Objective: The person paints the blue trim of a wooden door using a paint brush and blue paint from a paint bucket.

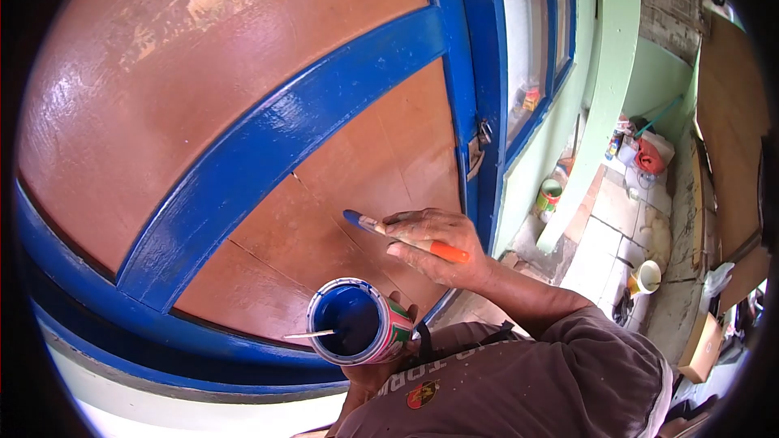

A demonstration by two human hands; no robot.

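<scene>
My right hand (438, 245) is closed around a paintbrush (449, 252) with an orange handle. Blue paint coats the bristles, which point left in front of the door's brown lower panel (324, 219). Below it, my left hand (375, 373) grips a paint can (395, 326) from beneath and the side, partly hidden by it. Dark blue paint (349, 320) fills part of the can, and a thin pale stick (310, 334) lies across its rim. Glossy blue covers the door's curved-looking crossbar (284, 122) and its frame.
A metal latch (484, 133) sits at the door's edge beside a blue-framed window (535, 40). On the tiled floor (613, 219) to the right stand a green-and-red can (549, 195), a white cup (647, 277) and a cardboard box (703, 347). Worn patches mark the upper brown panel (203, 8).
</scene>
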